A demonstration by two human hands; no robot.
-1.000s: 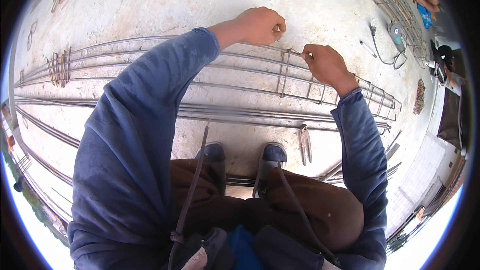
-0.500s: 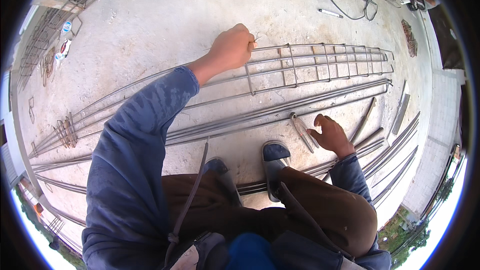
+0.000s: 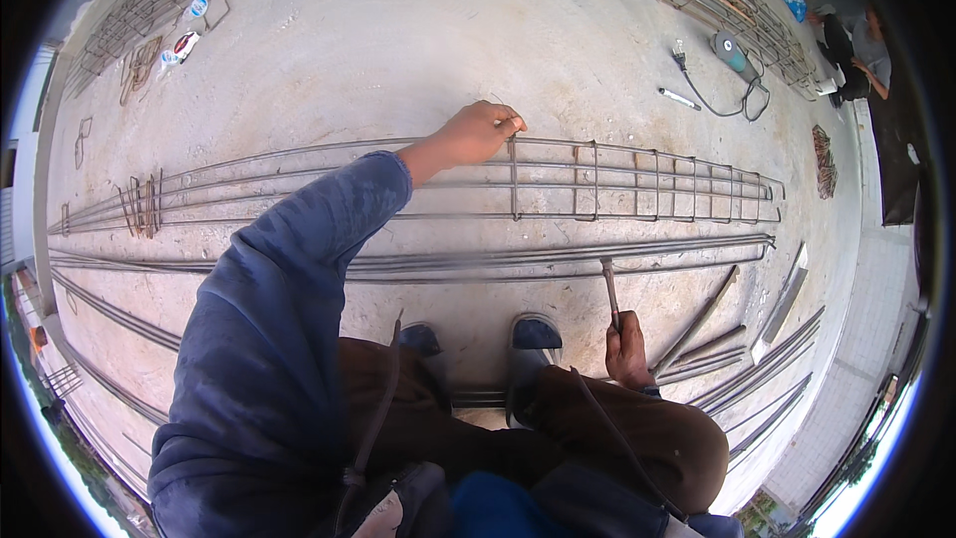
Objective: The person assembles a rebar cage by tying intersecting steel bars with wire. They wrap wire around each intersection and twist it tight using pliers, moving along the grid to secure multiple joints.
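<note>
Pincers (image 3: 610,284) jutted from the right hand (image 3: 627,351), which we saw wrapped around their handles just beyond the right thigh, the head pointing away from the body toward some loose steel bars (image 3: 478,261). Across the floor (image 3: 358,50) we had the rebar cage (image 3: 596,179), lying between those bars and the open concrete, its long rods running far to the left and its square hoops set along the right half. At the cage's far edge, by the leftmost of those hoops, the left hand (image 3: 488,132) had thumb and fingertips pinched together, seemingly on a thin wire (image 3: 502,97), too fine for us to be sure.

We noted several spare stirrups (image 3: 142,204) standing among the rods at left. Beyond the cage, to the right, lay a white marker (image 3: 679,99) and a corded angle grinder (image 3: 734,58); two dark shoes (image 3: 538,334) rested on our near side of the bars.
</note>
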